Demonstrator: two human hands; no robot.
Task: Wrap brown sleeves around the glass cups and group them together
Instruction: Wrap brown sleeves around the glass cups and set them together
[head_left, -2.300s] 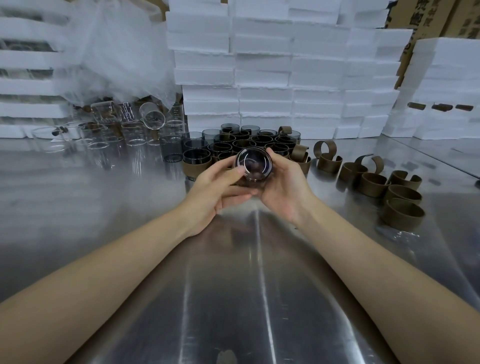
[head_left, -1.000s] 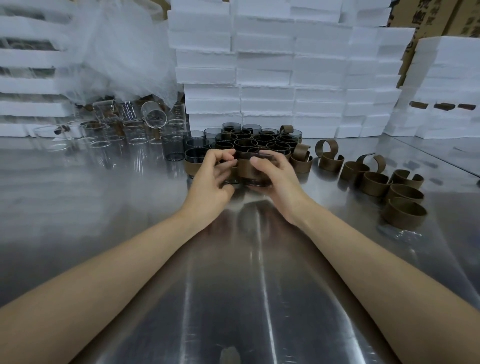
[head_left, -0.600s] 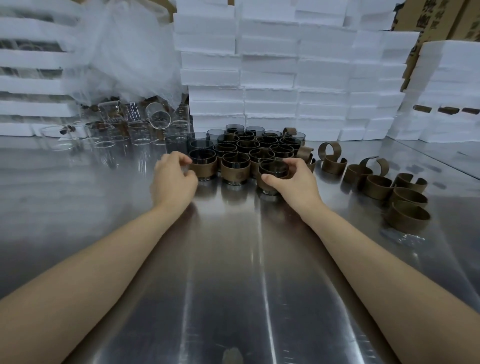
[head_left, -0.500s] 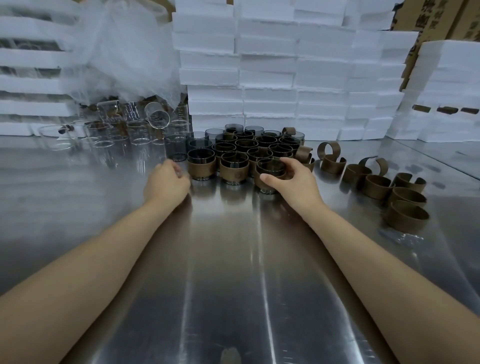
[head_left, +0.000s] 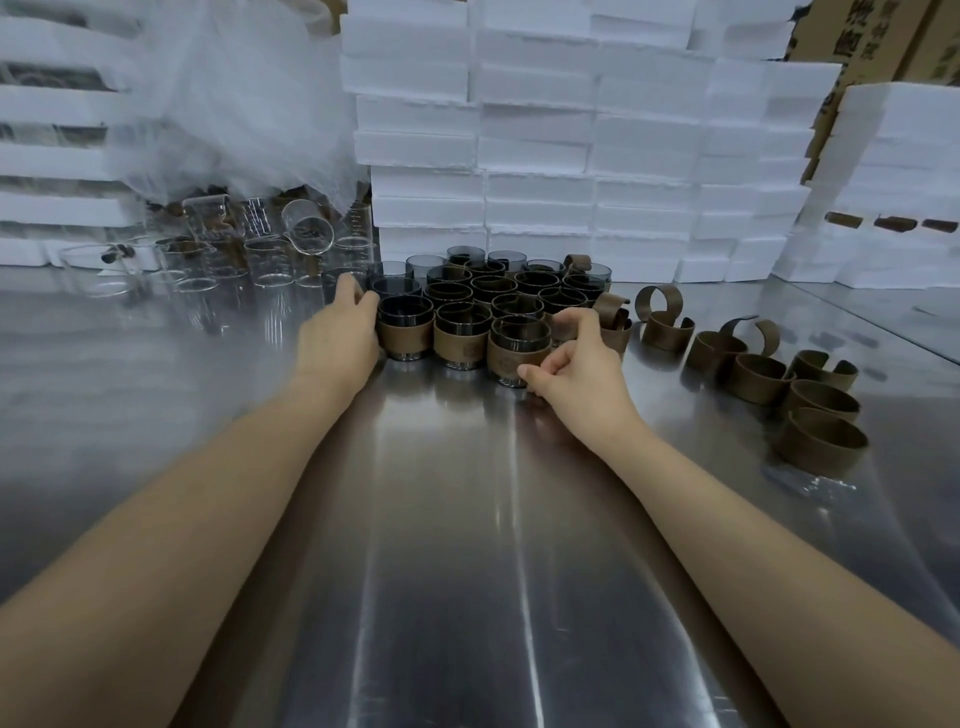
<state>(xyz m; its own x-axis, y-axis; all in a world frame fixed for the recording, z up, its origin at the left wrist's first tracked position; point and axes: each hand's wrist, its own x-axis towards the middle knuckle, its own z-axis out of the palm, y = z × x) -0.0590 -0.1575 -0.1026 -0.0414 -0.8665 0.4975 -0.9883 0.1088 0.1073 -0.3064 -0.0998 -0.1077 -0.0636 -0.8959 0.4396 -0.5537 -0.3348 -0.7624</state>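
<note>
From the head view, the work looks well under way but far from finished. At 12 o'clock on the table (head_left: 467, 519) stands the group (head_left: 488, 296), some two dozen dark cups packed rim to rim, most of them banded in brown.

The right hand (head_left: 576, 364) curls round the cup (head_left: 519, 345) at the group's near right corner, thumb on its brown band and forefinger hooked past the far rim. The cup sits upright on the table, touching its neighbours, so I'd say it is as good as placed.

The left hand (head_left: 340, 338) lies against the group's left flank at 11 o'clock, back toward us, fingers reaching in among the cups there. I cannot tell whether it grips one.

What is left is plain enough. At 2 o'clock a scatter of loose sleeves (head_left: 758, 371) lies curled and waiting, well apart from the group. At 10 o'clock a crowd of bare cups (head_left: 270, 260) stands under plastic sheeting, one tipped on its side. A few dark ones at the group's back left also look unbanded.

Foam boxes (head_left: 540, 156) are stacked behind it all.
</note>
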